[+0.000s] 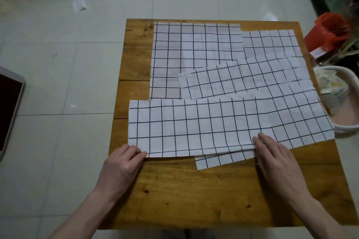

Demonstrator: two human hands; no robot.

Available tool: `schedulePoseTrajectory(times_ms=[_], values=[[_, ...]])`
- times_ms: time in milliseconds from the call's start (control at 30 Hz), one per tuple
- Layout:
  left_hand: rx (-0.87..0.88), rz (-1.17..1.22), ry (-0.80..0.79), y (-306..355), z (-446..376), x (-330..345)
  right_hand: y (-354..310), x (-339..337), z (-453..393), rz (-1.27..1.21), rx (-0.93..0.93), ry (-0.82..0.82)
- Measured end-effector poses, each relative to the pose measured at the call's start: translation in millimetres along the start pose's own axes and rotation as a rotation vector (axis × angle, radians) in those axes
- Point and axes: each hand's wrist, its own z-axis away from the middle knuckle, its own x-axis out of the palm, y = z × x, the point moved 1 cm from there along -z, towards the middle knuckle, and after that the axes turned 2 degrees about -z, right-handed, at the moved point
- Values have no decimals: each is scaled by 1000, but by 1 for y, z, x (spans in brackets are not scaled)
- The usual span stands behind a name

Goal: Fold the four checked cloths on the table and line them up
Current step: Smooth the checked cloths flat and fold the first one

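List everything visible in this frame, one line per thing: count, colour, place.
checked cloths: four, white with dark lines, overlapping on the table
table: one, brown wood, centre
basin: one, white, right of the table
red bag: one, red, far right
paper scrap: one, white, on the floor
floor: pale tiles
hands: left hand pinches the nearest cloth's corner; right hand rests flat on it

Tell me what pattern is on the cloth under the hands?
White with a dark grid of squares on the cloth, seen clearly in the head view.
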Motion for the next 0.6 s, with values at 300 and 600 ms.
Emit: schedulePoseTrajectory(times_ms=[300,600], values=[[2,-11,47,0,9,3,-9,6,-1,-45,71,-39],[-130,46,-26,22,13,7,-19,-1,-24,-59,72,-94]])
